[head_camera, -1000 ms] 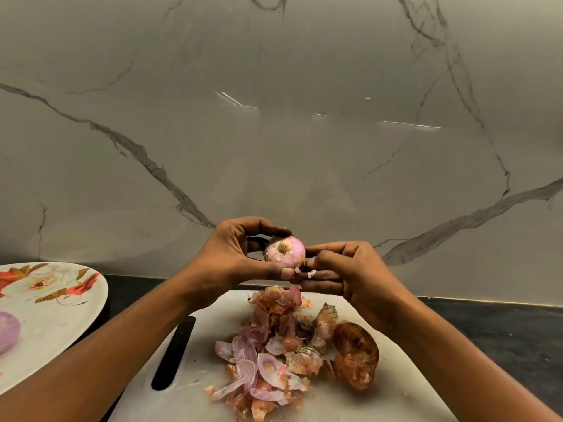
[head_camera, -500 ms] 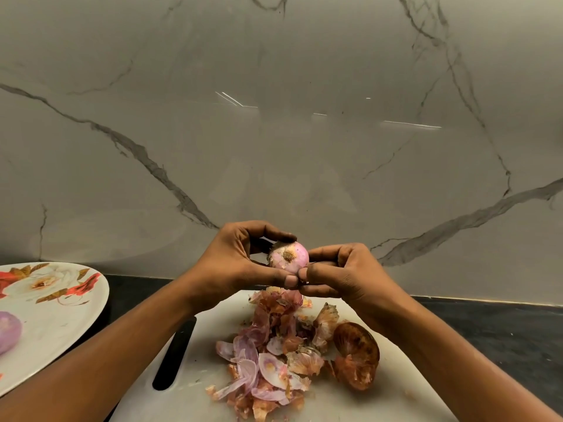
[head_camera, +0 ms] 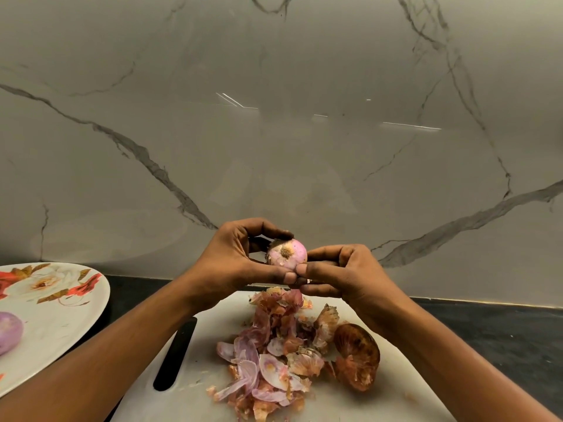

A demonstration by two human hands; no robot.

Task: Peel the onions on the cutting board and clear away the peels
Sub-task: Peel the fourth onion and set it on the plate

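Left hand: the left hand (head_camera: 240,257) was curled round the onion (head_camera: 288,253), fingers arched over its top and thumb pressed under its lower edge.
Right hand: the right hand (head_camera: 344,275) had bent fingers; its forefinger lay against the onion's right side, and its thumb tip met the left thumb just beneath the bulb, gripping it from that side. Whether a scrap of skin was also caught under the thumb could not be told.
Onion: pink and mostly bare, it was held in the air between both hands, above the far edge of the cutting board (head_camera: 198,385), with its brown root end facing the camera.
Peels: a loose heap of peels (head_camera: 274,354), purple and papery brown, lay on the middle of the board, below the hands.
Brown onion: a brown onion (head_camera: 356,354) still in its skin lay on the board, touching the heap's right side, under the right forearm.
Board slot: a dark slot (head_camera: 175,354) ran along the board's left end, beside the left forearm.
Plate: a flowered plate (head_camera: 61,324) sat to the left on the dark counter (head_camera: 502,336), with a peeled onion (head_camera: 9,332) on it at the frame's edge.
Backdrop: a veined marble wall (head_camera: 274,117) rose behind.
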